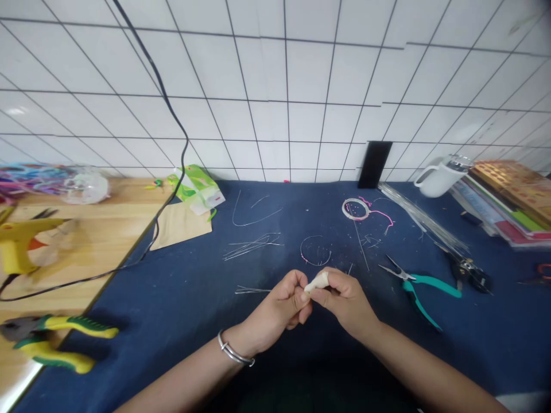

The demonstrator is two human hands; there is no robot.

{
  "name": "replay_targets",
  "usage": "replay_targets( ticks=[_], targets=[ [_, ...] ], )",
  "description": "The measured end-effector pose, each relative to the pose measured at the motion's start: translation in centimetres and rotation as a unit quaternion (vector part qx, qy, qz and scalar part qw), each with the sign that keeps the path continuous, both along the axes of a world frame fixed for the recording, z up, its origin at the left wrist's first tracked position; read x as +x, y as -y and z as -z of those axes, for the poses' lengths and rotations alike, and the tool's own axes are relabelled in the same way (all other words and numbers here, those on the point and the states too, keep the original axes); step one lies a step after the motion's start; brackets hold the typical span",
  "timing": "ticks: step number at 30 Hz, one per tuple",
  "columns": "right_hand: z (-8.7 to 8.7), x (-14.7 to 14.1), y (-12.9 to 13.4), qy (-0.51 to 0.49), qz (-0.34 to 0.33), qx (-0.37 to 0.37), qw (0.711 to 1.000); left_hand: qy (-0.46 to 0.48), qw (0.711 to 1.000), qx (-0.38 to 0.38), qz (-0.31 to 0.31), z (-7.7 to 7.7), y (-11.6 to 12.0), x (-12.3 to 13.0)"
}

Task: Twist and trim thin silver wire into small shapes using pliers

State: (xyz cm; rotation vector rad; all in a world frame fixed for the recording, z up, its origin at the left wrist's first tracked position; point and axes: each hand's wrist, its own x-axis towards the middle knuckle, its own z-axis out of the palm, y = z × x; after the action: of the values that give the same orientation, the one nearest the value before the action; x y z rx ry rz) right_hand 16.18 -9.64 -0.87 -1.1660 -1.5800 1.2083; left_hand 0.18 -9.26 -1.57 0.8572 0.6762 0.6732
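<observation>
Both hands meet in front of me, above the dark blue mat (172, 321). Between their fingertips is a small white, soft-looking piece (318, 281), too small for me to tell its kind. My left hand (288, 301), with a silver bangle at the wrist, pinches its lower left end. The wider upper end is in the closed fingers of my right hand (344, 295). Just beyond the hands lies a curved thin wire (302, 252) with a pink bit on it. Straight wire pieces (252, 291) lie beside my left hand, and more wires (252, 245) lie farther off.
Teal-handled pliers (430, 281) and black cutters (469, 272) lie to the right. Behind them are a white ring with pink thread (344, 210), a wire bundle (424, 215) and a white mug (441, 176). At left are yellow-green pliers (69, 327), a glue gun (21, 241) and a black cable (185, 155).
</observation>
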Motion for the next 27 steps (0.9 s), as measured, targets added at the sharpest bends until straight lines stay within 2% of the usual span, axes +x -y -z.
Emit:
replay_targets(
  ticks=[5,8,10,14,18,23,27],
  targets=[
    [-0.3,0.6,-0.3,0.003,0.028,-0.005,1.0,-0.001,0.999,-0.031,0.014,0.1,0.0,-0.2],
    [-0.4,0.9,-0.5,-0.024,0.068,-0.018,0.997,-0.026,0.999,-0.04,-0.004,0.3,0.1,-0.6],
    [-0.3,0.9,-0.5,-0.061,0.069,-0.035,0.995,-0.056,0.998,-0.024,-0.019,0.5,0.1,-0.9],
    [0.3,0.6,-0.3,-0.13,0.04,-0.073,0.988,-0.111,0.993,0.025,-0.014,0.9,0.1,-1.1],
    [1.0,0.4,-0.1,-0.16,0.042,-0.096,0.982,-0.157,0.985,0.071,0.003,1.0,0.0,-1.3],
    [1.4,0.3,0.1,-0.205,0.055,-0.113,0.971,-0.243,0.943,0.225,-0.027,1.2,0.0,-1.4],
    [1.4,0.0,0.2,-0.28,0.052,-0.169,0.944,-0.274,0.917,0.286,-0.047,1.6,0.0,-1.4]
  ],
)
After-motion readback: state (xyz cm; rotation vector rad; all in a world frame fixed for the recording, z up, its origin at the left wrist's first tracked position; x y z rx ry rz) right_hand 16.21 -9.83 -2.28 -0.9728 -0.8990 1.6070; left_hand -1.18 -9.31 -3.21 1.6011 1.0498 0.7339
